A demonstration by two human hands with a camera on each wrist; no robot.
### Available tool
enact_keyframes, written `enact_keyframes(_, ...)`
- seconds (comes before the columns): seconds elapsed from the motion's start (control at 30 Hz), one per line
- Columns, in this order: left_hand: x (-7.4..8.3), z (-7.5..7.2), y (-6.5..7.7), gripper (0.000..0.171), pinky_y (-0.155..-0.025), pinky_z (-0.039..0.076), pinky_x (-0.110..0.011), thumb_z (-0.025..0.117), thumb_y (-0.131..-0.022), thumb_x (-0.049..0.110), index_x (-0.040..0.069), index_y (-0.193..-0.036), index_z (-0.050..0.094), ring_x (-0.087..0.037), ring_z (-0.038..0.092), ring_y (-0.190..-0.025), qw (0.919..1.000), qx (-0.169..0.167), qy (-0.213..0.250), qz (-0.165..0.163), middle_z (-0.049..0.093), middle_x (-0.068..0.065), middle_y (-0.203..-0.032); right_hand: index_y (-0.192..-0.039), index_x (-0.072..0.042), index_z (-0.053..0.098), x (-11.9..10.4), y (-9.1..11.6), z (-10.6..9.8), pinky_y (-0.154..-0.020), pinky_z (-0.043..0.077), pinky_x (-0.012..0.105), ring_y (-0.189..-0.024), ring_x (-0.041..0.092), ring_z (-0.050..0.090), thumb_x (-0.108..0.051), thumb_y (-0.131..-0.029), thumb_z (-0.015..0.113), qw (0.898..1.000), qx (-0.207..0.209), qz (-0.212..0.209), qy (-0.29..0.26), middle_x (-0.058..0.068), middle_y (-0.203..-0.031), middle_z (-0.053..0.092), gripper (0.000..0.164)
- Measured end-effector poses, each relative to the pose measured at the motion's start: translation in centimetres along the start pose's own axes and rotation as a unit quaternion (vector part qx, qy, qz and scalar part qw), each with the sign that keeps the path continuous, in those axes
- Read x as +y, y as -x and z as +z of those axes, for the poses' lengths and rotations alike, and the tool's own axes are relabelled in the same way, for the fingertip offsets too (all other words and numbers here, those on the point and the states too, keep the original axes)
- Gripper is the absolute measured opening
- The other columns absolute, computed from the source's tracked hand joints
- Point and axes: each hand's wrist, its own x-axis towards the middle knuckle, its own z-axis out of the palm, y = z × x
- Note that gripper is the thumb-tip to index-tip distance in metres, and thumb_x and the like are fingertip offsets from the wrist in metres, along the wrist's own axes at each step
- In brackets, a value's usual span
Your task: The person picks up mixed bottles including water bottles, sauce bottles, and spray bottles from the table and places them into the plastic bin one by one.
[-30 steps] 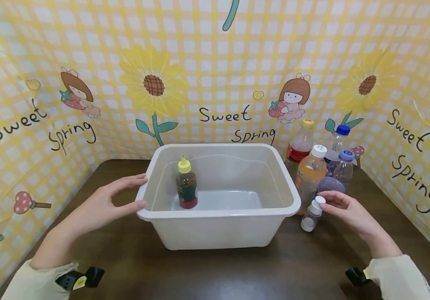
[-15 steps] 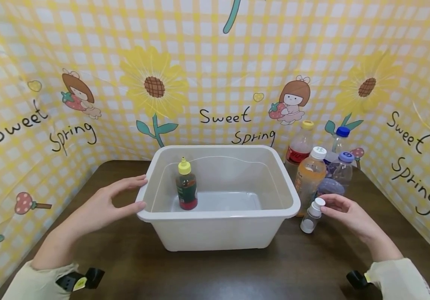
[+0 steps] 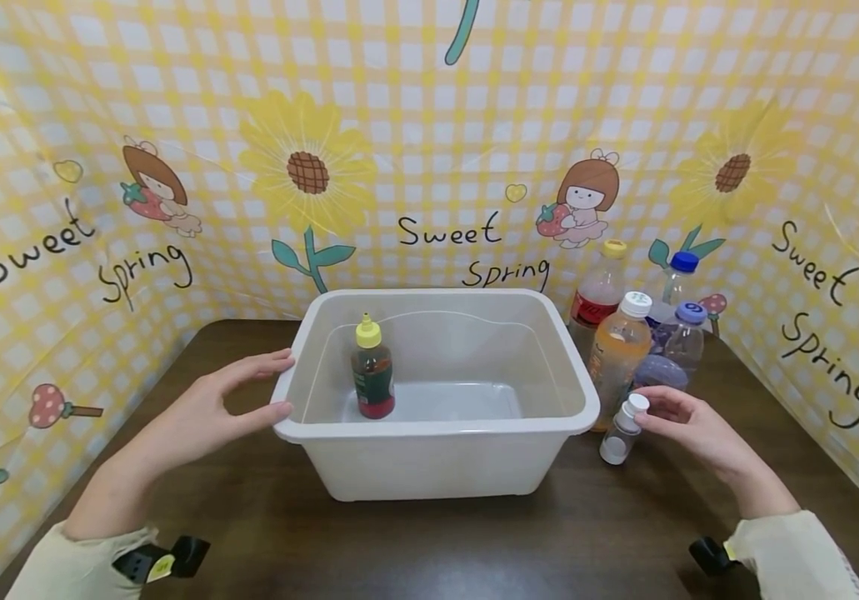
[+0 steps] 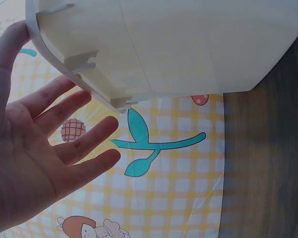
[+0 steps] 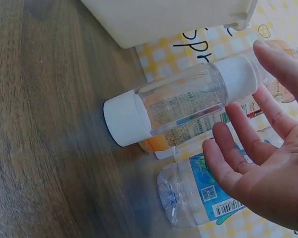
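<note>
"What has just changed, from your head?"

"Hardly anything. My right grip [image 3: 693, 419] stays at the white cap of a small clear plastic bottle [image 3: 622, 432], which is outside the off-white rectangular plastic tub [image 3: 429, 467], near its right side. So I judge the work to be no further along."

"And against a second ago?"

"Only a slight shift of the whole view. The dark squeeze bottle with a yellow nozzle [image 3: 373, 375] stands inside the tub as before, and the tall orange-tinted plastic bottle with a white cap [image 3: 621, 337] stands just behind the small one. My left grip [image 3: 212, 404] keeps to the tub's left rim."

"Your left wrist?"

"My left grip is wide, fingers apart, thumb and forefinger touching the rim without clasping it."

"Your right wrist?"

"Thumb and forefinger pinch the cap from two sides; the other fingers hang loose. A clear plastic bottle with a blue label [image 5: 203, 191] stands nearby. Whether the small bottle's base touches the dark brown wooden desk [image 5: 49, 129], I can't tell."
</note>
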Motion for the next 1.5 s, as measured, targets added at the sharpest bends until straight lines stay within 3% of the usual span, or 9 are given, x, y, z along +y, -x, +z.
enact_keyframes(0.33, -0.1, 0.2, 0.1, 0.049, -0.094, 0.037, -0.050, 0.068, -0.085, 0.033, 0.028, -0.131, 0.052, 0.007, 0.045, -0.115, 1.0000, 0.004, -0.001, -0.002, 0.046, 0.002, -0.144, -0.117, -0.003, 0.053, -0.3, -0.1, 0.2, -0.077, 0.050, 0.021, -0.087, -0.002, 0.057, -0.018, -0.090, 0.062, 0.999, 0.001, 0.019, 0.034, -0.022, -0.093, 0.059, 0.032)
enact_keyframes(0.57, -0.1, 0.1, 0.2, 0.048, -0.090, 0.038, -0.025, 0.068, -0.084, 0.033, 0.029, -0.130, 0.053, 0.020, 0.042, -0.108, 0.9998, 0.011, -0.019, -0.001, 0.047, 0.005, -0.142, -0.119, 0.003, 0.051, -0.6, -0.1, 0.3, -0.077, 0.051, 0.023, -0.085, 0.000, 0.057, -0.019, -0.090, 0.061, 0.998, 0.008, 0.019, 0.052, -0.022, -0.093, 0.058, 0.038)
enact_keyframes(0.8, 0.1, 0.0, 0.0, 0.049, -0.094, 0.037, -0.050, 0.068, -0.085, 0.033, 0.028, -0.131, 0.052, 0.017, 0.041, -0.110, 1.0000, 0.004, -0.003, -0.003, 0.046, 0.002, -0.144, -0.117, 0.002, 0.053, -1.1, -0.1, 0.1, -0.074, 0.051, 0.022, -0.083, 0.003, 0.057, -0.018, -0.089, 0.063, 0.998, 0.020, 0.011, 0.066, -0.021, -0.091, 0.059, 0.035)
enact_keyframes(0.9, 0.2, -0.1, 0.0, 0.050, -0.093, 0.037, -0.053, 0.068, -0.085, 0.033, 0.028, -0.131, 0.052, 0.020, 0.039, -0.107, 1.0000, 0.002, 0.001, -0.006, 0.046, 0.002, -0.144, -0.116, 0.002, 0.054, -1.3, 0.0, 0.0, -0.074, 0.051, 0.022, -0.083, 0.002, 0.057, -0.019, -0.089, 0.064, 0.997, 0.026, 0.011, 0.070, -0.021, -0.090, 0.059, 0.036)
enact_keyframes(0.97, 0.2, -0.1, 0.0, 0.049, -0.093, 0.038, -0.049, 0.068, -0.085, 0.032, 0.028, -0.131, 0.052, 0.021, 0.039, -0.107, 1.0000, 0.003, -0.001, -0.004, 0.046, 0.002, -0.144, -0.114, 0.001, 0.055, -1.6, 0.1, -0.1, -0.074, 0.051, 0.022, -0.082, 0.000, 0.058, -0.019, -0.089, 0.064, 0.997, 0.033, 0.010, 0.071, -0.022, -0.089, 0.060, 0.034)
enact_keyframes(1.13, 0.1, 0.0, 0.0, 0.048, -0.091, 0.034, -0.018, 0.069, -0.084, 0.031, 0.029, -0.130, 0.053, 0.020, 0.041, -0.109, 0.9999, 0.009, -0.009, 0.004, 0.047, 0.004, -0.143, -0.110, -0.005, 0.058, -2.4, 0.4, -0.6, -0.072, 0.050, 0.020, -0.080, -0.001, 0.058, -0.019, -0.088, 0.064, 0.995, 0.049, 0.001, 0.085, -0.023, -0.087, 0.060, 0.027)
enact_keyframes(1.2, 0.1, 0.0, -0.1, 0.048, -0.090, 0.033, -0.015, 0.069, -0.084, 0.032, 0.029, -0.130, 0.053, 0.019, 0.042, -0.110, 0.9999, 0.009, -0.010, 0.005, 0.047, 0.004, -0.143, -0.109, -0.006, 0.059, -2.9, 0.5, -0.9, -0.071, 0.050, 0.020, -0.079, 0.000, 0.058, -0.019, -0.088, 0.064, 0.994, 0.054, -0.006, 0.092, -0.023, -0.087, 0.060, 0.025)
enact_keyframes(1.4, 0.1, 0.0, -0.3, 0.049, -0.094, 0.037, -0.048, 0.068, -0.085, 0.032, 0.027, -0.131, 0.052, 0.019, 0.041, -0.108, 1.0000, 0.000, 0.002, -0.002, 0.045, 0.002, -0.144, -0.106, -0.014, 0.061, -4.9, 0.5, -1.9, -0.069, 0.050, 0.020, -0.078, 0.000, 0.057, -0.019, -0.089, 0.064, 0.991, 0.072, -0.019, 0.115, -0.024, -0.086, 0.060, 0.018)
enact_keyframes(1.5, 0.1, 0.0, -0.3, 0.049, -0.094, 0.037, -0.051, 0.068, -0.085, 0.032, 0.026, -0.131, 0.052, 0.022, 0.039, -0.106, 1.0000, -0.002, 0.005, -0.002, 0.046, 0.001, -0.144, -0.106, -0.017, 0.060, -6.0, 0.6, -2.5, -0.068, 0.049, 0.020, -0.078, 0.000, 0.056, -0.020, -0.089, 0.063, 0.989, 0.077, -0.018, 0.126, -0.023, -0.086, 0.060, 0.017)
